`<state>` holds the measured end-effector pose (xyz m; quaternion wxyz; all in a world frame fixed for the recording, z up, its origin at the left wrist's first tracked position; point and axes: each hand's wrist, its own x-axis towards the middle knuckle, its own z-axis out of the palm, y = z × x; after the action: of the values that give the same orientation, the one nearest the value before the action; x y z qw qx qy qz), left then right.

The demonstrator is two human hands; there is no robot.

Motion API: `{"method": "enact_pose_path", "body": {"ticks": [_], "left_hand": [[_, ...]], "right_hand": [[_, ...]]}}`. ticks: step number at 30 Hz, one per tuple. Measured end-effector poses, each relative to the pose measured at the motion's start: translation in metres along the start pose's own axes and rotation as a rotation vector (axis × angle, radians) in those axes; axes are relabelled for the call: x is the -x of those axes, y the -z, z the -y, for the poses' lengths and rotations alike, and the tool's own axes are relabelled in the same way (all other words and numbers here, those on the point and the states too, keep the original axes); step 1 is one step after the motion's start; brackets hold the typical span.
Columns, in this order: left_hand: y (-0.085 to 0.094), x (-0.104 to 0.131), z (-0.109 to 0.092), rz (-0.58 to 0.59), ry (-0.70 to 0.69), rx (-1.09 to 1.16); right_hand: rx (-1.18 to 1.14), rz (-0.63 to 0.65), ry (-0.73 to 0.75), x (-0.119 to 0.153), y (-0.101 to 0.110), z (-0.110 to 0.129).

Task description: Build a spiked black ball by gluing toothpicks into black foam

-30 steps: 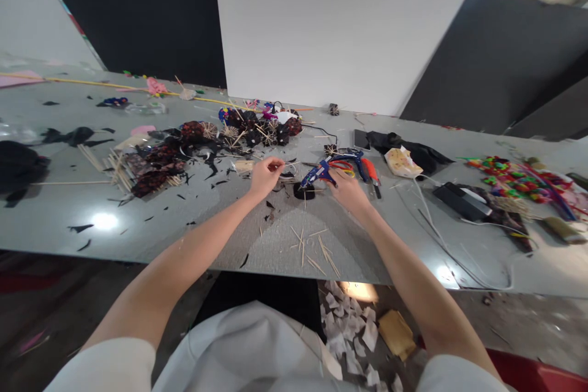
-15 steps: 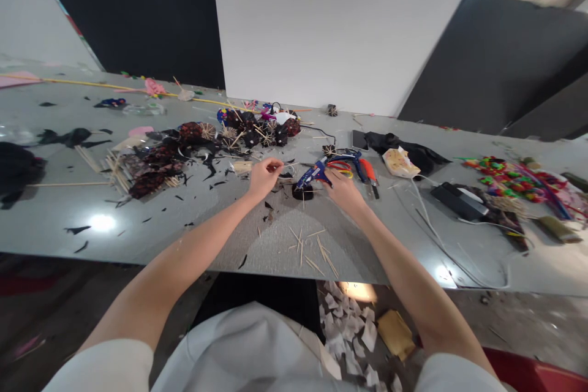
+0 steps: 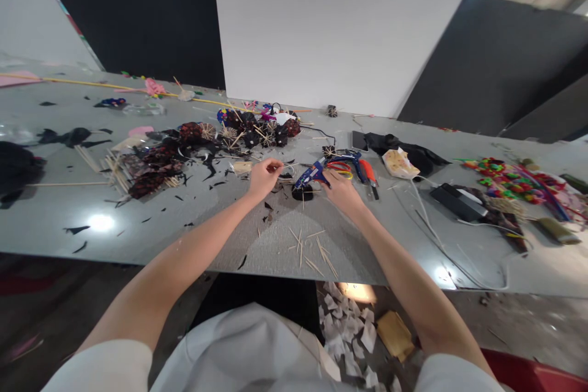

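Near the middle of the table, my right hand (image 3: 339, 187) is wrapped round a blue glue gun (image 3: 311, 175), its nozzle pointing down and left. Under the nozzle lies a round black piece (image 3: 302, 192) with thin sticks crossing it. My left hand (image 3: 265, 176) is closed in a pinch to the left of the gun, with what looks like a thin pale stick between the fingertips. Several short sticks (image 3: 301, 245) are scattered on the grey table (image 3: 193, 239) towards its front edge.
Dark pompom-like pieces with sticks (image 3: 257, 130) stand behind my hands. An orange cutter (image 3: 369, 173) and a second blue tool (image 3: 351, 160) lie to the right, near a power bank (image 3: 459, 201) with cables. Colourful bundles (image 3: 509, 177) sit at the far right.
The glue gun and my right hand have shifted very slightly left and down. My left hand has stayed almost still.
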<state>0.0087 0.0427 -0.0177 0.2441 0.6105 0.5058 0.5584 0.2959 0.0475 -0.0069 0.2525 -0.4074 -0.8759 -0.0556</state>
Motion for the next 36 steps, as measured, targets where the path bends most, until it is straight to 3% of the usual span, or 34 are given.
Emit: {"method": "enact_pose_path", "body": {"ticks": [8, 15, 20, 23, 28, 31, 36], "left_hand": [[-0.001, -0.001, -0.001, -0.009, 0.006, 0.002], [0.000, -0.001, 0.001, 0.008, 0.001, -0.010], [-0.002, -0.002, 0.006, 0.028, 0.000, -0.018], [0.001, -0.002, 0.002, 0.137, -0.043, -0.053], [0.017, -0.002, -0.016, 0.501, -0.198, -0.108], [0.023, -0.002, -0.022, 0.575, -0.208, -0.140], [0.021, -0.002, -0.014, 0.633, -0.172, -0.180]], "right_hand": [[-0.026, 0.001, -0.025, -0.001, 0.001, 0.004], [-0.194, -0.211, -0.199, -0.005, 0.005, 0.005], [-0.286, -0.283, -0.324, -0.005, 0.016, 0.006], [-0.386, -0.332, -0.420, -0.003, 0.020, 0.006], [-0.448, -0.388, -0.489, 0.000, 0.022, 0.003], [-0.443, -0.387, -0.512, 0.000, 0.022, 0.000], [-0.430, -0.367, -0.518, 0.000, 0.022, -0.002]]}}
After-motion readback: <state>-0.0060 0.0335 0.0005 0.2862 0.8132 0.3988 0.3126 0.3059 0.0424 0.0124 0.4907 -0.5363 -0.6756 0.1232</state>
